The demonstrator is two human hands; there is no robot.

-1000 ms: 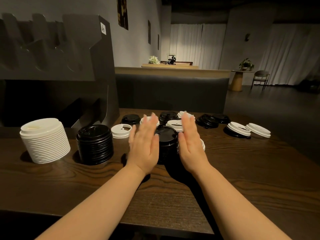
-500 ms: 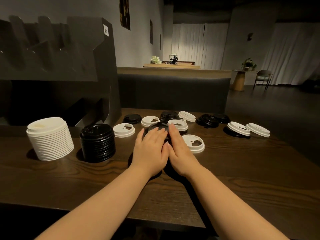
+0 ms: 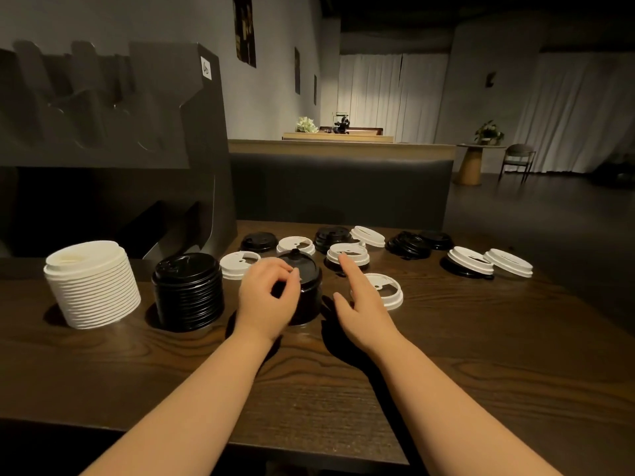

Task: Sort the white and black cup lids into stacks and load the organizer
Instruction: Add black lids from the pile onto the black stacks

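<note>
The left hand [image 3: 266,297] is curling its fingers [image 3: 292,273] over the near rim of the short black lid stack [image 3: 302,286], pinching at its top edge, while the right hand [image 3: 360,304] is hovering just beside it with fingers [image 3: 347,266] spread apart and holding nothing. A loose white lid [image 3: 379,290] is lying just past those right fingers on the bench [image 3: 446,338]. To do this well, I'd say she wants both palms squaring the stack's sides before adding lids, keeping the rims nested.
</note>
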